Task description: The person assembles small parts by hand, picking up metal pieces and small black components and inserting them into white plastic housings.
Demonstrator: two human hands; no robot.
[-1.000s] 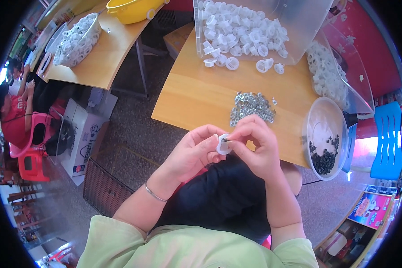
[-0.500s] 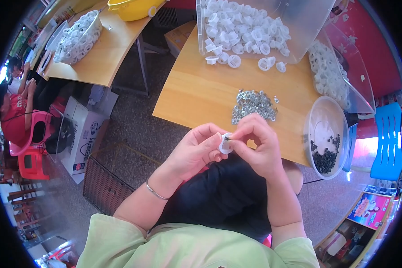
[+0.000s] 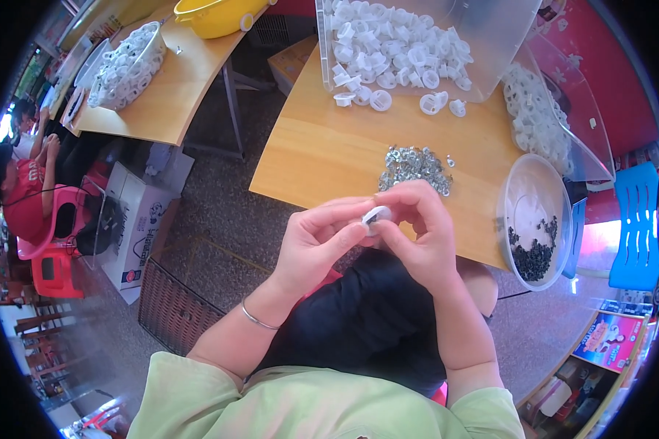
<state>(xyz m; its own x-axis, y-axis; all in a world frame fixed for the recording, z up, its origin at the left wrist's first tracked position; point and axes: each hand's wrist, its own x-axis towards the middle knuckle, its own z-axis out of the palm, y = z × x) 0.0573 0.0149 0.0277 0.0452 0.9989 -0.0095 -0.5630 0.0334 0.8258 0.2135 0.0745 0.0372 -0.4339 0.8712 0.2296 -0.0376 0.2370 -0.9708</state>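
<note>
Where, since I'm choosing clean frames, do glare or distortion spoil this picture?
In the head view, the left table bends near the black rim; glare brightens a patch beside the blue chair; detail in the white piece is too small.

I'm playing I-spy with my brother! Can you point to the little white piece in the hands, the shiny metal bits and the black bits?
Little white piece (image 3: 381, 213): head view, on its round disc.
Shiny metal bits (image 3: 415, 167): head view, middle of the pile.
Black bits (image 3: 532, 262): head view, thickest part of the heap.
</note>
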